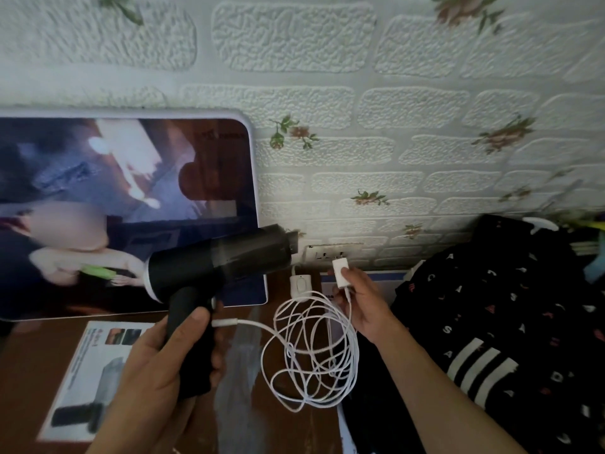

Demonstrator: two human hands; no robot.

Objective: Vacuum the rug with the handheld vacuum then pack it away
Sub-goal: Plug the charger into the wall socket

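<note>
The left hand (163, 375) grips the vacuum (212, 260), fingers curled round its handle. The right hand (363, 306) pinches the charger (340, 271), mid-frame. No rug shows; packing away likely remains.

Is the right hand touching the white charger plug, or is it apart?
Touching. The head view shows the right hand pinching the white charger plug near its lower end.

A white-framed glossy screen (131, 208) leans against white brick-embossed floral wallpaper (393, 93), near a white wall socket (327, 255) and a heaped black letter-printed, white-striped garment (507, 322).
</note>
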